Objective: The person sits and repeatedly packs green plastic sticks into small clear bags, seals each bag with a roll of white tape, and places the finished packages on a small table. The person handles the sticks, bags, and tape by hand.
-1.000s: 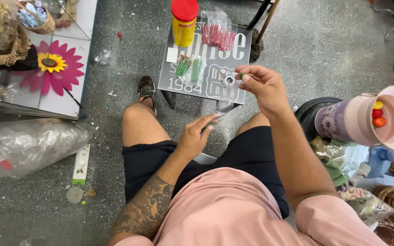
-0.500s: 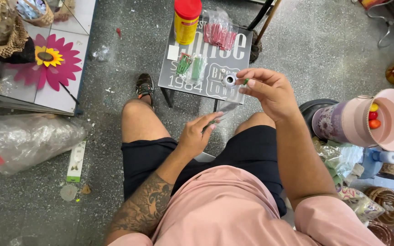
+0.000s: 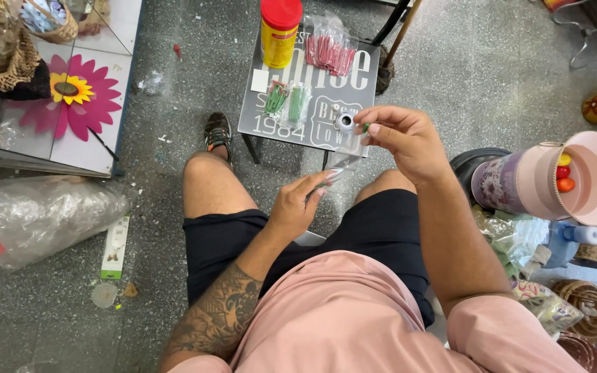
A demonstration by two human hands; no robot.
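Head view, looking down at a lap. Left hand [image 3: 295,204] pinching the bottom of a small clear bag [image 3: 345,160]. Right hand [image 3: 403,138] up above, fingers closed on the bag's top and a tiny green piece [image 3: 365,127]. Just past the hands, a small grey table [image 3: 257,117] with white letters. On it: yellow can [image 3: 278,34] with red lid, bag of red sticks [image 3: 329,50], bags of green sticks [image 3: 286,100], small tape roll [image 3: 345,122]. Big crinkly clear bag [image 3: 32,217] at left, cut off. Things inside the small bag hard to see.

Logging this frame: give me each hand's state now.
Left hand: pinched shut on the small clear bag.
Right hand: fingertips pinched on a small green piece above the bag.
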